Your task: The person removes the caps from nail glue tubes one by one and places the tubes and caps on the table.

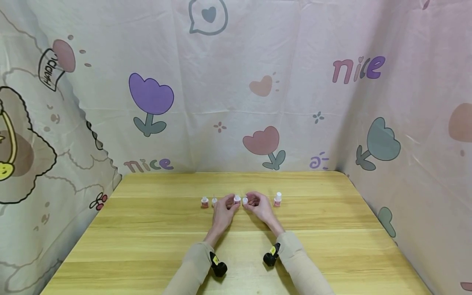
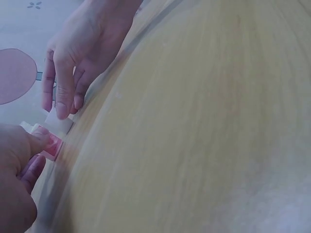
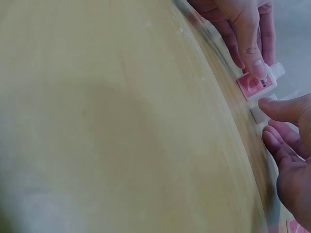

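Note:
Near the far middle of the table, my left hand (image 1: 223,212) pinches a small white bottle (image 3: 255,86) with a pink label between thumb and fingers. The bottle stands on the wood. Close beside it, my right hand (image 1: 261,207) has its thumb and fingertips on a small white cap (image 1: 245,200). A thin spike rises from this cap in the head view. Cap and bottle sit side by side, almost touching. Just left of my left hand is another white cap (image 1: 214,202) with a thin upright spike, partly covered by the hand.
To the left stands a small bottle (image 1: 204,202) with a red label. A taller, white-capped bottle (image 1: 277,199) stands right of my right hand. The wooden table (image 1: 236,241) meets a patterned cloth (image 1: 217,143) behind.

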Motion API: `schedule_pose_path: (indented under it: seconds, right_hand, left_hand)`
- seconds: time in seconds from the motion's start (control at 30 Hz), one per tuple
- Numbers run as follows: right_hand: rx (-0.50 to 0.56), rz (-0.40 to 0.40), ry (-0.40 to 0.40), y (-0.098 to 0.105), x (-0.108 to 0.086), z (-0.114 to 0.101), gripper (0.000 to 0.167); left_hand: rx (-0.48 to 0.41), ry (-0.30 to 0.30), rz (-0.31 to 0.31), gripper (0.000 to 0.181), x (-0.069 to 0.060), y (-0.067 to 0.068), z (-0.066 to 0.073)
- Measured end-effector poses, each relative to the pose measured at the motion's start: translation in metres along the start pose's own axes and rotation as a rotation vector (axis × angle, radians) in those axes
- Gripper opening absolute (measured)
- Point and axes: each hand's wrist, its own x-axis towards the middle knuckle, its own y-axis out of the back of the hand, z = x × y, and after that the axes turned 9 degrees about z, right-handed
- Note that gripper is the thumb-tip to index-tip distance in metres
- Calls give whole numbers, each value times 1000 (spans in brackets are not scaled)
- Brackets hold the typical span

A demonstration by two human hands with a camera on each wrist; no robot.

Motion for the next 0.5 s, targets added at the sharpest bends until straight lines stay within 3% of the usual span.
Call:
schedule_pose_path:
  seconds: [0.17, 0.4, 0.5]
  right_hand:
    - [10, 12, 19, 2, -4, 0, 44]
    - [53, -21, 32, 16, -23, -42, 47]
    - [72, -24, 59, 19, -27, -46, 47]
  left_hand:
    - [-28, 29, 4, 46, -3, 3, 6]
    - [-37, 33, 14, 48, -8, 7, 12]
    - [-43, 27, 25, 49, -10, 9, 12]
